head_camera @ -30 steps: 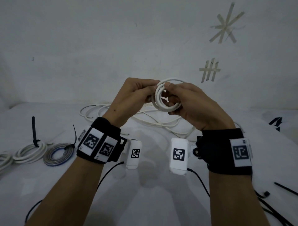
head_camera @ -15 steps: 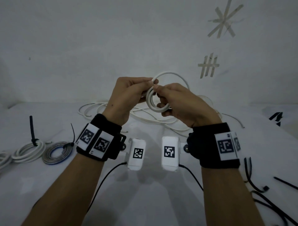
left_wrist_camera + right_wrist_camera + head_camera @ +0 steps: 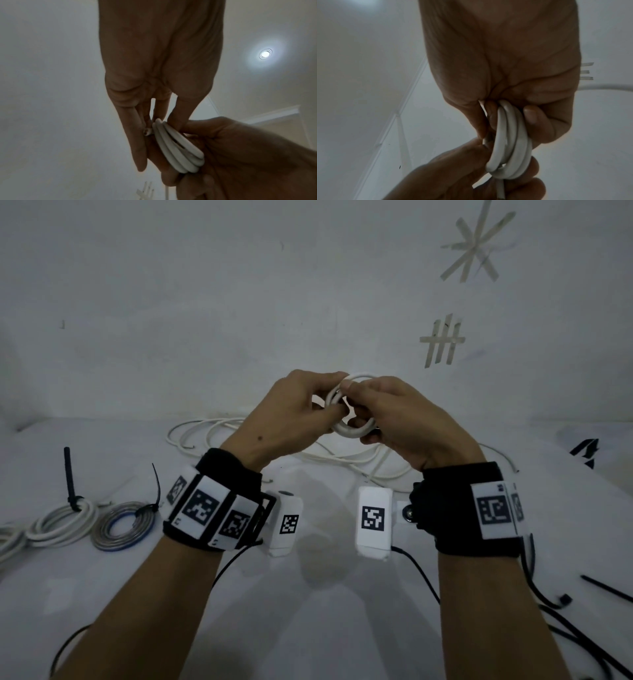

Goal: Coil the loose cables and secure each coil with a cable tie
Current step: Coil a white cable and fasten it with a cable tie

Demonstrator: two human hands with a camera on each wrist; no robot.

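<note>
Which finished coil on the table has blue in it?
Look at the table's left edge, beside the left hand's wristband. Tied coils lie in a row there; the grey-and-blue coil is nearest the wrist. Its neighbour, the white coil, is plain white.

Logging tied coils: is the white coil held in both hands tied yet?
Not tied. The white coil shows bare loops with no tie around them, held together only by the left hand and right hand.

The white counter (image 3: 325,628) carries loose white cable (image 3: 219,428), two tied coils (image 3: 61,523), and black ties (image 3: 606,589).
</note>
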